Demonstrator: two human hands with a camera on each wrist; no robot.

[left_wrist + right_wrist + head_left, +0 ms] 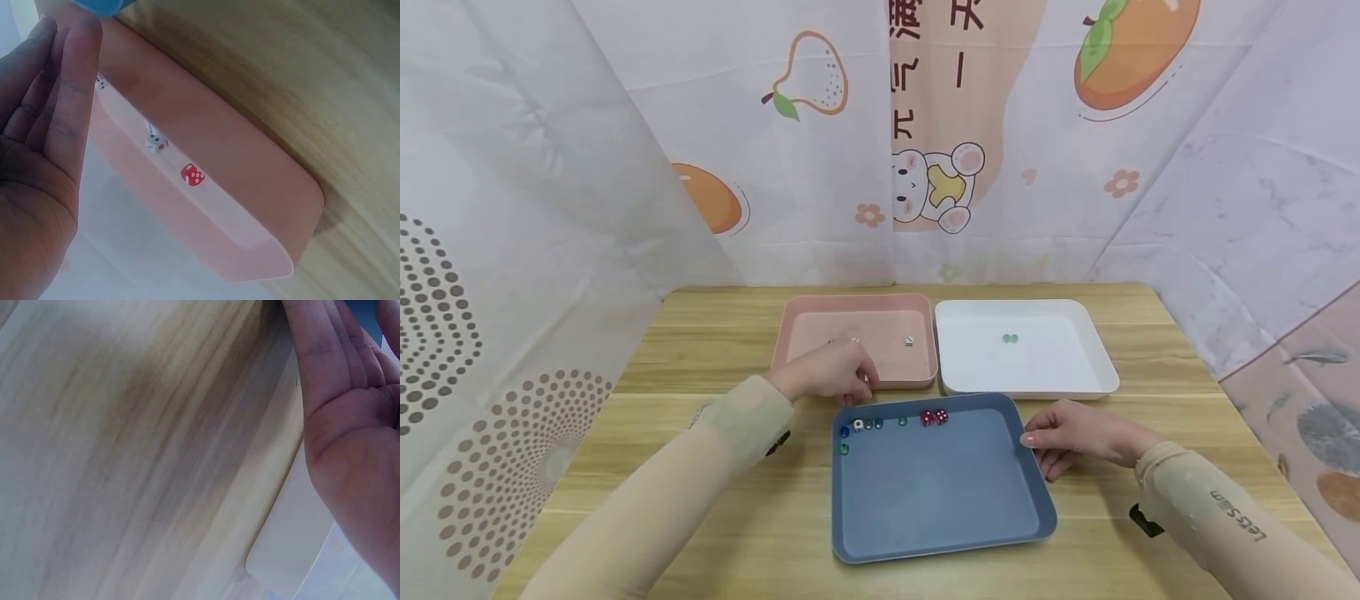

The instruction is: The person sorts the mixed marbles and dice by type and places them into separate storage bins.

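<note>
A blue tray [936, 492] lies in front, holding two red dice [934, 417], a white die [858, 425] and several glass marbles [878, 423] along its far and left sides. My right hand [1071, 437] grips its right rim, the thumb over the edge and fingers outside. My left hand [835, 372] hovers over the pink tray's [853, 303] near edge, fingertips close to the blue tray's far left corner. No object shows between its loosely bent fingers. In the left wrist view, a red die [192, 175] and white dice [156, 142] sit in the pink tray.
Right of the pink tray, a white tray [1037, 367] holds two pale green marbles [1010, 338]. Both trays stand behind the blue one on a wooden table [760, 533]. A printed curtain [820, 183] hangs behind the table and at its sides.
</note>
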